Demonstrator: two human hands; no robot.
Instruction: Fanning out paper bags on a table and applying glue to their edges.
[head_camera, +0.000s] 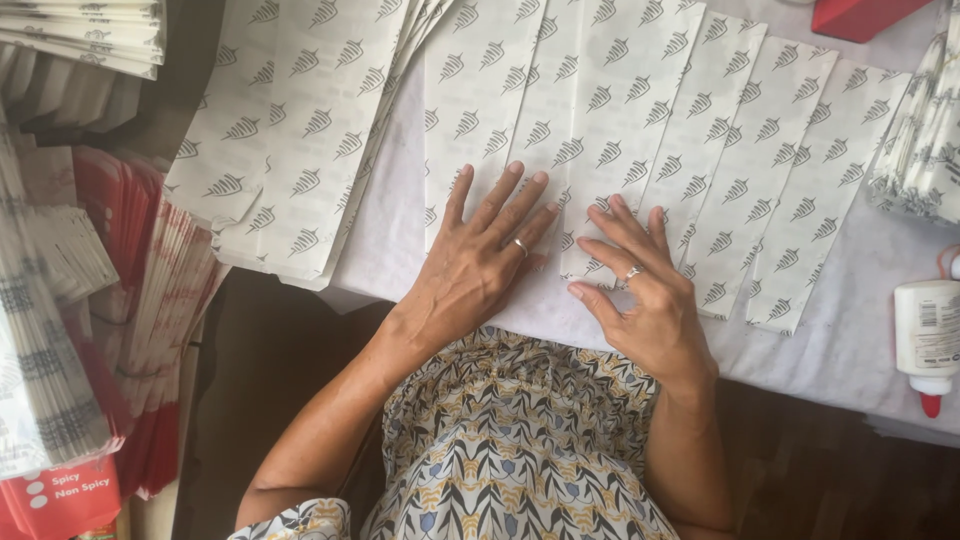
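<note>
Both hands flat on printed paper sheets fanned across white-covered table (860, 340).

Overlapping row of white paper sheets w/ leaf print (640, 130) spread left to right on tabletop, second stack (300, 130) angled at far left. Piles of red-and-white packets (150, 290) beside table edge. Left hand (480, 265) open, fingers spread, palm pressing down on sheet, gripping nothing. Right hand (640, 295) open too, fingertips on lower sheet edge, thumb out. Glue bottle w/ red tip (928, 340) lying at right, well apart.
</note>
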